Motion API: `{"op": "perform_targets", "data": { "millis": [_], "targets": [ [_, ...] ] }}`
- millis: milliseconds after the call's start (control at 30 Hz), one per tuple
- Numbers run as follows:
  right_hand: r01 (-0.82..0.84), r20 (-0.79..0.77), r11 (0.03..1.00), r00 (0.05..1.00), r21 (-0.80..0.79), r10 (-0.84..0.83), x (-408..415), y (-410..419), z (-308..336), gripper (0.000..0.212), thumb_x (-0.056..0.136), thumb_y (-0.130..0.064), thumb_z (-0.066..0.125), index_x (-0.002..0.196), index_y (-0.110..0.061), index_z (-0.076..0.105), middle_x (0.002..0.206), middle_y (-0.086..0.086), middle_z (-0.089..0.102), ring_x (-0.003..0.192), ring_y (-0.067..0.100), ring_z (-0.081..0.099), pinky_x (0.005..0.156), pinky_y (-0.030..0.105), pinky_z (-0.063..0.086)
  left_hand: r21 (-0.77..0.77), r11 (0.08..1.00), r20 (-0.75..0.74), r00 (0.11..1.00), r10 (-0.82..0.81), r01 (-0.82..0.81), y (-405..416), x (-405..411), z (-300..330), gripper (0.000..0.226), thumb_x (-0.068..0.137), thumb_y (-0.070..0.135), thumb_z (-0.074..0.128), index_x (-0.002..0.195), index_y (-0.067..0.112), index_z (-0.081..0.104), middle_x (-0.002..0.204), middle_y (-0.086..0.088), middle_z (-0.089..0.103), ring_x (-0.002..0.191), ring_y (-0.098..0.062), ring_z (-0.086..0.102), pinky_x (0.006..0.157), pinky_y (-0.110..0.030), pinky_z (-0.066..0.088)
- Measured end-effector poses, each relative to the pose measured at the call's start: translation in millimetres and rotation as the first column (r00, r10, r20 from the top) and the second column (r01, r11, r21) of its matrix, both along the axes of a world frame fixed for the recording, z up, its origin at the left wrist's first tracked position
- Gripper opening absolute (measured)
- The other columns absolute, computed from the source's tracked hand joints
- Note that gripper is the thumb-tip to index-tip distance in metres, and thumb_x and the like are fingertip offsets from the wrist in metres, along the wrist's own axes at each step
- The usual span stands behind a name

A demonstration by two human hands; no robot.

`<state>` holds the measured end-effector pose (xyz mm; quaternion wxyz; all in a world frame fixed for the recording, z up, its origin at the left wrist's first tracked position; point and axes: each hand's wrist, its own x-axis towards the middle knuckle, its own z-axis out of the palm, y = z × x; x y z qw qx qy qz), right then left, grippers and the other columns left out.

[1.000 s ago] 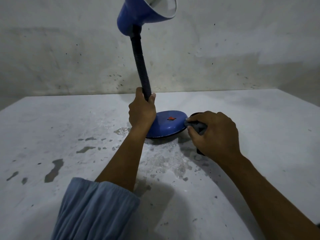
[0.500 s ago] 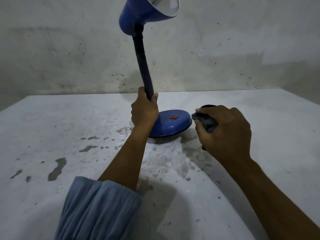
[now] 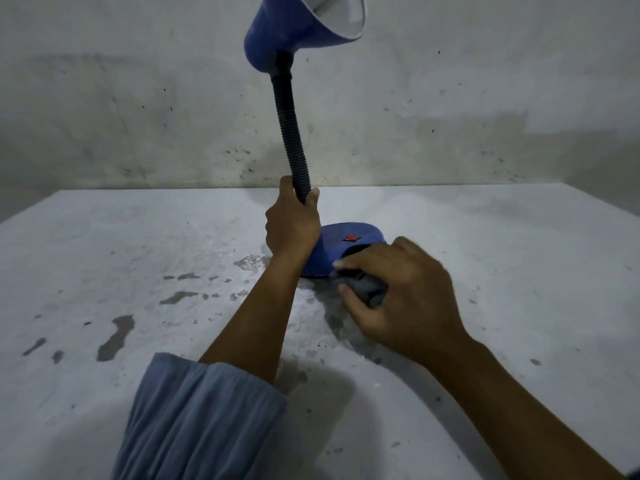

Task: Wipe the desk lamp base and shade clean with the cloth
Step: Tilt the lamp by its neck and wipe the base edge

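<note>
Desk lamp (image 3: 304, 133) stands at frame centre on the desk (image 3: 502, 237), its black flexible neck (image 3: 291, 133) running upward, leaning slightly left; the blue shade (image 3: 287, 26) opens toward upper right. The left hand (image 3: 292, 225) grips the neck's foot. The right hand (image 3: 405, 296) clutches a grey cloth (image 3: 367, 289) against the blue base (image 3: 341, 244).

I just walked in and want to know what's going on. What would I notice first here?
First, the blue desk lamp standing mid-table, its shade high at the top edge. The left hand grips the black bendy neck just above the base, and the right hand presses a dark cloth against the base's near edge. The table looks grey and chipped.
</note>
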<state>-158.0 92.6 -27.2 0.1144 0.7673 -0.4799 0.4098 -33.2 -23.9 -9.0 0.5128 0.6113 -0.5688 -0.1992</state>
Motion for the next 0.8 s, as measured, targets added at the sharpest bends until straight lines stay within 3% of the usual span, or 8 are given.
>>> {"op": "perform_targets", "data": {
  "millis": [167,367,433,533,667,800],
  "targets": [
    [0.267,0.108,0.964,0.958,-0.011,-0.265,-17.1,-7.8,-1.9,0.029,0.071,-0.026,0.072,0.099,-0.018,0.07,0.092,0.001,0.072,0.073,0.019,0.056,0.064,0.019,0.036,0.003,1.0,-0.02,0.999,0.028,-0.028,-1.1,-1.5,-0.2,0.032,0.096,0.037,0.046,0.122,0.018,0.045,0.11,-0.003,0.061,0.102,-0.026,0.058,0.075,-0.03,0.04],
    [0.218,0.048,0.975,0.975,-0.034,-0.216,8.0,-1.9,-10.5,0.027,0.069,-0.028,0.066,0.092,-0.017,0.072,0.085,0.002,0.072,0.068,0.02,0.058,0.066,0.018,0.035,0.007,0.999,-0.05,0.998,0.033,-0.032,-0.2,-2.4,0.0,0.032,0.096,0.037,0.046,0.122,0.019,0.045,0.107,-0.002,0.061,0.103,-0.026,0.057,0.074,-0.03,0.038],
    [0.136,0.011,0.991,0.991,-0.013,-0.136,14.6,-0.6,-12.8,0.028,0.069,-0.03,0.067,0.094,-0.018,0.072,0.086,-0.001,0.073,0.072,0.019,0.06,0.069,0.019,0.04,0.008,0.999,-0.064,0.997,0.045,-0.044,0.6,-4.4,-0.3,0.031,0.096,0.037,0.047,0.122,0.02,0.045,0.101,0.0,0.059,0.1,-0.027,0.057,0.073,-0.031,0.037],
    [0.058,0.013,0.998,0.998,-0.006,-0.058,17.3,0.2,-11.6,0.028,0.07,-0.031,0.067,0.096,-0.02,0.072,0.087,-0.003,0.073,0.074,0.017,0.062,0.068,0.022,0.047,0.025,0.998,-0.077,0.995,0.066,-0.064,1.5,-7.9,-1.5,0.032,0.096,0.038,0.046,0.122,0.019,0.046,0.11,-0.004,0.062,0.102,-0.028,0.057,0.073,-0.031,0.036],
    [0.292,0.111,0.955,0.952,-0.057,-0.284,-4.6,-5.5,-6.4,0.03,0.071,-0.028,0.07,0.099,-0.018,0.07,0.09,0.002,0.072,0.073,0.023,0.058,0.062,0.019,0.038,0.115,0.993,-0.08,0.996,0.047,-0.038,-4.4,-7.5,-0.5,0.039,0.095,0.044,0.044,0.119,0.015,0.054,0.117,-0.006,0.062,0.11,-0.028,0.055,0.08,-0.033,0.039],
    [0.321,0.116,0.946,0.939,0.037,-0.323,-7.2,-11.8,-14.4,0.034,0.069,-0.026,0.079,0.099,-0.014,0.071,0.091,0.005,0.073,0.073,0.025,0.06,0.064,0.023,0.04,0.152,0.986,-0.054,0.997,-0.055,0.063,-10.7,-1.6,0.5,0.042,0.094,0.045,0.046,0.115,0.012,0.058,0.114,-0.007,0.063,0.105,-0.027,0.056,0.081,-0.03,0.04]
  ]
}}
